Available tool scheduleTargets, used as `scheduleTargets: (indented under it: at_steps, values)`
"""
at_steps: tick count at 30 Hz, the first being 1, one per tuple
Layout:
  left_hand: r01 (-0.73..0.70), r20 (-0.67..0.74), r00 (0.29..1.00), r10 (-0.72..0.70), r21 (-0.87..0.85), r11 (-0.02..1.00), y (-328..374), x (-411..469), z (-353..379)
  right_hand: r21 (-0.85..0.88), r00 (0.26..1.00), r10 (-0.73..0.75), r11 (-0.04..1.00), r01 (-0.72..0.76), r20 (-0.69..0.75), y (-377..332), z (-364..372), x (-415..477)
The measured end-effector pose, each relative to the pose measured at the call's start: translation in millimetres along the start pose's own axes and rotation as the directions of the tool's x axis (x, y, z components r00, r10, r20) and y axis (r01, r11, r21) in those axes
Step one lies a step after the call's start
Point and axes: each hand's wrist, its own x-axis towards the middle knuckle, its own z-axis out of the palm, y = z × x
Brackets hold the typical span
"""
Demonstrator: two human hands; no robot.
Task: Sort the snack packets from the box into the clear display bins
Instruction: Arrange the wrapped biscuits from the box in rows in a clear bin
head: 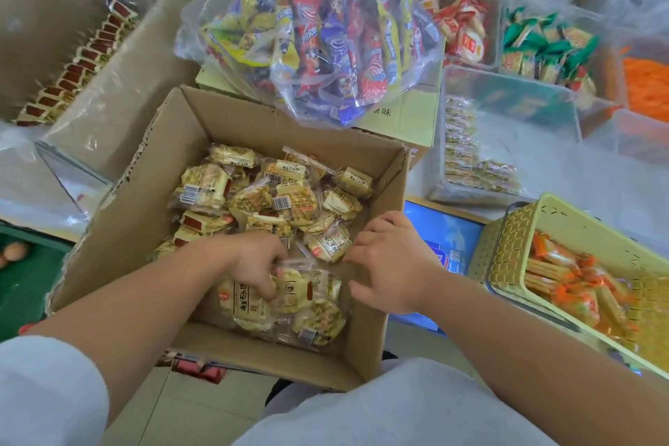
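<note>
box: open brown cardboard box, front centre, flaps up
packets: pale yellow clear-wrapped snack packets lie loose in the box and cover most of its floor
left hand: left hand reaches inside the box near the front wall, fingers curled, pinching a packet on a small pile
right hand: right hand over the box's right side, fingers loosely bent, holding nothing, fingertips just beside a packet
bin: clear plastic display bin on the white desk, right of and behind the box; small packets stacked along its left wall
other: clear plastic bag of red, blue and yellow packets behind the box; pale yellow plastic basket with orange packets at the right
</note>
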Motion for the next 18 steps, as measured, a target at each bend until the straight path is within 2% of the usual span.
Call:
scheduleTargets:
  at_steps: [3,6,12,15,18]
  values:
    - [-0.004,-0.043,0.999,-0.001,-0.097,0.995,-2.8,-8.2,-11.0,0.003,1.0,-0.001,1.0,0.001,-0.004,-0.1,1.1,0.4]
    - [-0.043,-0.012,0.999,0.042,-0.153,0.987,10.1,-5.9,-8.0,0.0,1.0,-0.003,1.0,0.003,-0.008,-0.7,0.8,0.8]
    - [-0.079,0.031,0.996,0.079,0.002,0.997,50.1,23.1,29.9,0.016,1.0,-0.002,1.0,0.002,-0.012,0.5,1.0,-0.7]
    - [-0.084,0.008,0.996,0.083,0.067,0.994,61.9,28.7,41.7,0.009,1.0,-0.003,1.0,0.003,-0.012,0.0,0.1,-0.1]
    - [-0.079,0.027,0.997,0.077,0.073,0.994,66.9,29.1,51.7,0.01,1.0,-0.003,1.0,0.003,-0.009,0.3,0.0,-0.4]
